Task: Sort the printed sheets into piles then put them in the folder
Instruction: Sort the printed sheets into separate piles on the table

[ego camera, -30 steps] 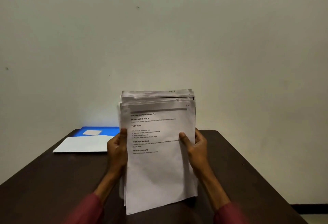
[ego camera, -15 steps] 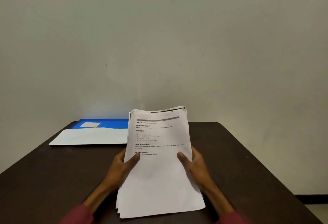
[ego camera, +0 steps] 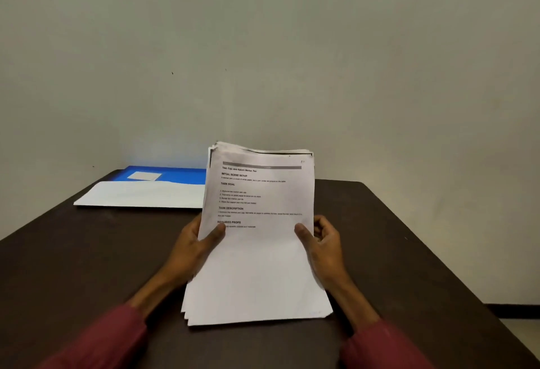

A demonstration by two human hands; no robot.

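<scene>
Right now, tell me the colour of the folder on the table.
The folder is blue, clearest in the head view.

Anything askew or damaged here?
Only the stack of printed white sheets: its edges are unsquared, fanning out at the near left corner and the top, while the left hand and right hand grip its sides. The blue folder lies flat on the dark brown table. No tears or spills seen.
</scene>
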